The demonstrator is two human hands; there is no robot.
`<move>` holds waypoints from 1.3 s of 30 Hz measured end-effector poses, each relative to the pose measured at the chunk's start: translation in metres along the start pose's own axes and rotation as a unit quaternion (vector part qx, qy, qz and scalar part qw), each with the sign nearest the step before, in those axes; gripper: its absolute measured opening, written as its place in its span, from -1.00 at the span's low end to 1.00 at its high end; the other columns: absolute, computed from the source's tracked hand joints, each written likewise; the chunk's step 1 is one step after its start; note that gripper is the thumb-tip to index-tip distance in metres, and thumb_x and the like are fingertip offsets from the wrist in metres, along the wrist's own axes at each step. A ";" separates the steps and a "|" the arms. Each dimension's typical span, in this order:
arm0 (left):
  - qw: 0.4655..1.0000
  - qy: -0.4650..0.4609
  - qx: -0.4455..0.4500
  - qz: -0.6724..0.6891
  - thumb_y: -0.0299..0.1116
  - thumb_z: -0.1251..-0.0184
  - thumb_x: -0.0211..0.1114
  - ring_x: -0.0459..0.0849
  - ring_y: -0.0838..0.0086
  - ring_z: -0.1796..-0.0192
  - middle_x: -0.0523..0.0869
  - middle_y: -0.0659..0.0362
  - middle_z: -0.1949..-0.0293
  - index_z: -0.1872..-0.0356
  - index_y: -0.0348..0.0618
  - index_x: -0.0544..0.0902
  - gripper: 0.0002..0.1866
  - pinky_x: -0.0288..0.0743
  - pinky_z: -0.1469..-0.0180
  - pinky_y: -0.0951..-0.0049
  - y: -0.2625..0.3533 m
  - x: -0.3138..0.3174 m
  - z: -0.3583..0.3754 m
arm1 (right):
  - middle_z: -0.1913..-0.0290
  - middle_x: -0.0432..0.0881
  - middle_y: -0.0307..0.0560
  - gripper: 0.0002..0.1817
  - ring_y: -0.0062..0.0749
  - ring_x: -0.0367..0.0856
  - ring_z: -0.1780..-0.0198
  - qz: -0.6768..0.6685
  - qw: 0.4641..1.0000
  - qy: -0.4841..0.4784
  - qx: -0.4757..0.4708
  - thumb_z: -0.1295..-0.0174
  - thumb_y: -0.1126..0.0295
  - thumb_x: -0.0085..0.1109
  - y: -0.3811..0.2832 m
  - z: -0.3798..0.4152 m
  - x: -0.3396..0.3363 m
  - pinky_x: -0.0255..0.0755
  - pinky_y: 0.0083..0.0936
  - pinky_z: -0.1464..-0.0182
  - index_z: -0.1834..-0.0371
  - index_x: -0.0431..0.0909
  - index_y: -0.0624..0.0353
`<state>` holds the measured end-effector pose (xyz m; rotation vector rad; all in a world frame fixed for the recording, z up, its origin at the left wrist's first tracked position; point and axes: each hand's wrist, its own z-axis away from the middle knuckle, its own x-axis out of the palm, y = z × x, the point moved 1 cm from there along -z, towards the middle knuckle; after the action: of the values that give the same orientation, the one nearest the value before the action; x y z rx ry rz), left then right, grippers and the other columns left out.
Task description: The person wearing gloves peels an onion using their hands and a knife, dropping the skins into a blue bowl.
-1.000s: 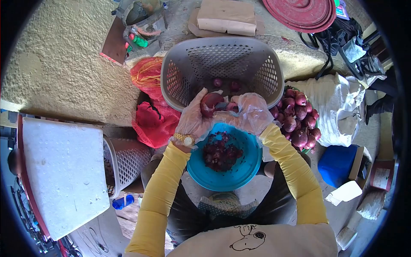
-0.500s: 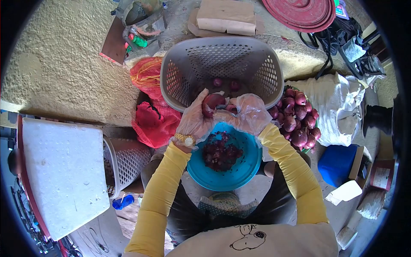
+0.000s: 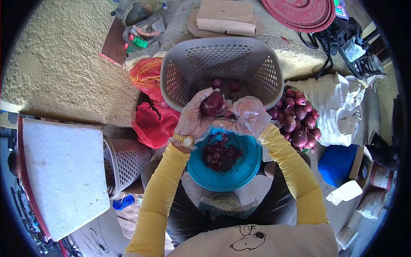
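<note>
Between the basket and the bowl, my left hand (image 3: pixel 195 118), in a clear plastic glove, holds a red onion (image 3: pixel 212 103). My right hand (image 3: pixel 249 115), gloved too, is closed close beside it, with a small reddish-purple thing (image 3: pixel 230 115) at its fingers that I cannot make out. Below both hands is a blue bowl (image 3: pixel 199 173) with dark red onion skins (image 3: pixel 220 156) in it. Just beyond them a grey perforated basket (image 3: pixel 220 53) holds a few onions (image 3: pixel 234 85) at its bottom. Many red onions (image 3: pixel 299 113) are piled to the right.
A red mesh sack (image 3: pixel 156 124) lies left of the basket, near another perforated basket (image 3: pixel 132 162) and a white foam lid (image 3: pixel 64 175). On the right are a white sack (image 3: pixel 338 107) and a blue container (image 3: pixel 337 165). Cardboard (image 3: pixel 225 17) and a red lid (image 3: pixel 302 13) lie at the top.
The onion in my left hand has turned and shifted slightly, and the fingers around it have moved. My right hand has tilted a little. On the far right, a dark shape has moved lower.
</note>
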<state>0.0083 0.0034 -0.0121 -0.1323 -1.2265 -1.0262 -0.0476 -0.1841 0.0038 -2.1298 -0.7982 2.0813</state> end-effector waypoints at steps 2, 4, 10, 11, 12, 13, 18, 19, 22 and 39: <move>1.000 0.009 0.015 -0.004 -0.23 -0.51 0.36 0.71 -0.10 -0.17 0.70 -0.16 -0.07 -0.19 -0.40 0.57 -0.56 0.66 -0.26 -0.21 0.003 0.002 0.001 | 0.48 0.69 0.07 -0.29 0.16 0.71 0.32 0.001 1.000 -0.026 -0.013 -0.14 -0.46 0.31 -0.002 0.000 -0.001 0.59 0.00 0.18 0.34 0.78 0.08; 0.996 0.033 -0.047 0.067 -0.18 -0.53 0.34 0.68 -0.17 -0.22 0.67 -0.21 -0.08 -0.22 -0.40 0.55 -0.51 0.66 -0.26 -0.25 0.006 -0.001 -0.002 | 0.48 0.69 0.03 -0.29 0.11 0.72 0.31 -0.039 0.995 -0.022 -0.084 -0.14 -0.48 0.29 -0.009 0.003 -0.003 0.59 -0.05 0.19 0.35 0.78 0.04; 0.992 0.028 -0.072 0.101 -0.10 -0.55 0.33 0.64 -0.26 -0.28 0.65 -0.22 -0.09 -0.23 -0.42 0.53 -0.46 0.67 -0.24 -0.29 0.014 -0.005 -0.003 | 0.47 0.71 -0.02 -0.31 0.00 0.75 0.32 0.007 0.987 -0.049 -0.153 -0.14 -0.49 0.27 -0.009 0.013 0.018 0.59 -0.12 0.19 0.42 0.76 0.00; 0.992 0.028 -0.072 0.101 -0.10 -0.55 0.33 0.64 -0.26 -0.28 0.65 -0.22 -0.09 -0.23 -0.42 0.53 -0.46 0.67 -0.24 -0.29 0.014 -0.006 -0.003 | 0.47 0.71 -0.02 -0.31 0.00 0.75 0.32 0.006 0.987 -0.049 -0.153 -0.14 -0.49 0.27 -0.008 0.014 0.021 0.59 -0.12 0.19 0.42 0.76 0.00; 0.994 0.019 -0.060 0.088 -0.11 -0.55 0.33 0.66 -0.26 -0.26 0.65 -0.22 -0.09 -0.24 -0.42 0.53 -0.46 0.67 -0.24 -0.29 0.015 -0.008 -0.002 | 0.48 0.71 -0.03 -0.29 0.01 0.75 0.32 0.006 0.986 -0.057 -0.155 -0.12 -0.51 0.28 -0.009 0.013 0.023 0.59 -0.11 0.17 0.43 0.76 0.00; 0.996 0.010 -0.047 0.076 -0.12 -0.55 0.32 0.67 -0.26 -0.24 0.65 -0.22 -0.10 -0.25 -0.42 0.53 -0.46 0.68 -0.24 -0.29 0.015 -0.008 -0.001 | 0.49 0.71 -0.04 -0.28 0.02 0.75 0.31 0.006 0.985 -0.064 -0.157 -0.10 -0.52 0.28 -0.010 0.013 0.023 0.59 -0.11 0.16 0.44 0.77 -0.01; 1.000 0.001 0.001 0.002 -0.18 -0.53 0.34 0.71 -0.20 -0.18 0.67 -0.19 -0.09 -0.28 -0.40 0.53 -0.48 0.67 -0.25 -0.27 0.013 -0.002 0.007 | 0.49 0.73 -0.08 -0.29 0.05 0.76 0.28 0.008 0.992 -0.100 -0.082 -0.07 -0.51 0.33 -0.017 0.005 -0.001 0.59 -0.11 0.12 0.29 0.79 -0.01; 1.000 -0.007 0.016 -0.023 -0.22 -0.52 0.35 0.72 -0.15 -0.17 0.67 -0.18 -0.10 -0.28 -0.39 0.55 -0.50 0.67 -0.23 -0.27 0.013 0.001 0.008 | 0.47 0.74 -0.09 -0.29 0.06 0.76 0.28 -0.024 0.995 -0.060 -0.080 -0.08 -0.49 0.35 -0.016 0.004 -0.005 0.59 -0.11 0.10 0.24 0.79 -0.01; 1.000 -0.013 0.026 0.003 -0.22 -0.51 0.36 0.74 -0.04 -0.16 0.69 -0.15 -0.13 -0.26 -0.36 0.59 -0.53 0.69 -0.21 -0.23 0.009 0.002 0.006 | 0.42 0.78 -0.07 -0.28 0.06 0.77 0.26 -0.135 0.991 0.013 -0.015 -0.07 -0.48 0.37 -0.018 0.002 -0.018 0.59 -0.11 0.06 0.19 0.81 -0.01; 0.998 0.016 0.005 0.059 -0.14 -0.53 0.30 0.77 0.16 -0.07 0.76 -0.09 -0.04 -0.18 -0.37 0.63 -0.54 0.75 -0.08 0.24 -0.008 0.002 -0.003 | 0.42 0.78 0.00 -0.23 0.09 0.76 0.30 -0.043 0.994 0.071 0.071 -0.08 -0.44 0.40 -0.012 0.000 -0.011 0.59 -0.13 0.17 0.04 0.83 0.08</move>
<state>0.0047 -0.0047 -0.0150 -0.1779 -1.1803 -0.9154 -0.0509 -0.1783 0.0185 -2.0997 -0.6896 1.8610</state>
